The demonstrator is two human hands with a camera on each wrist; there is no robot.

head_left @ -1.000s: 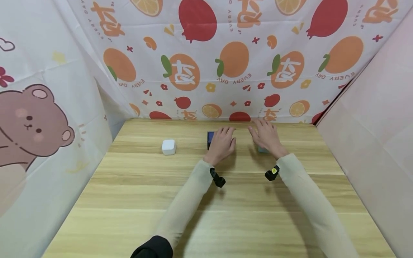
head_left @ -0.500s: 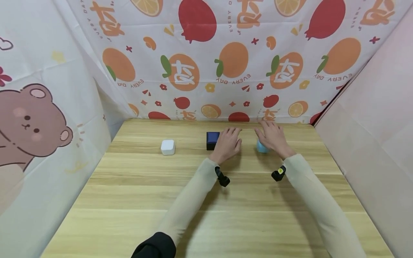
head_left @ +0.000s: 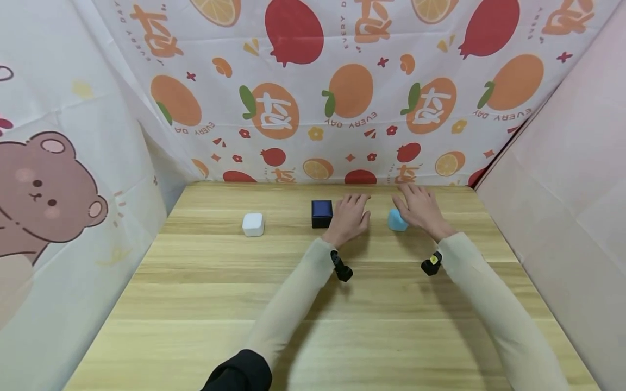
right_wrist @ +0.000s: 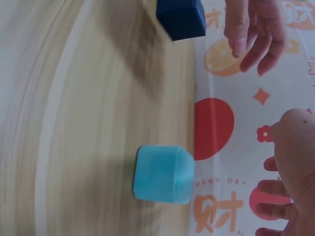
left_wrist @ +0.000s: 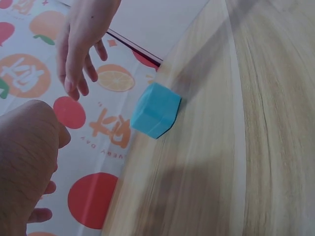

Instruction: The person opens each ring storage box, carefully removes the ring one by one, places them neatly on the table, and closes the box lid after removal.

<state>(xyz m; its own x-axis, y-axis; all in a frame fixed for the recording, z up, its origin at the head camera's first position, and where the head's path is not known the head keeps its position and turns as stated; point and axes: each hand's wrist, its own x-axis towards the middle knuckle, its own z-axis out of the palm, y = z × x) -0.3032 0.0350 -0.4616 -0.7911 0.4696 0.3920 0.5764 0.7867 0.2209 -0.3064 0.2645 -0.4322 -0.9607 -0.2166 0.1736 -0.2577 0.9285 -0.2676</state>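
Observation:
My left hand (head_left: 348, 218) hovers over the table just right of a dark blue box (head_left: 321, 214), fingers loosely extended and holding nothing. To its right, my right hand (head_left: 419, 208) is also raised and holds nothing, its fingers spread. A small light-blue box with rounded edges (head_left: 398, 220) stands on the table by the right hand's thumb, between the two hands. In the left wrist view the light-blue box (left_wrist: 156, 110) sits apart from both hands. The right wrist view shows the light-blue box (right_wrist: 164, 174) below the dark blue box (right_wrist: 181, 18).
A small white box with rounded corners (head_left: 253, 224) stands on the left of the wooden table (head_left: 205, 304). A fruit-printed cloth (head_left: 303, 108) hangs behind the table's back edge. Cloth walls (head_left: 562, 179) rise at both sides.
Both hands have shifted to the right. The dark blue box and the light-blue box, partly covered before, now show more fully. All three boxes stay in place on the table.

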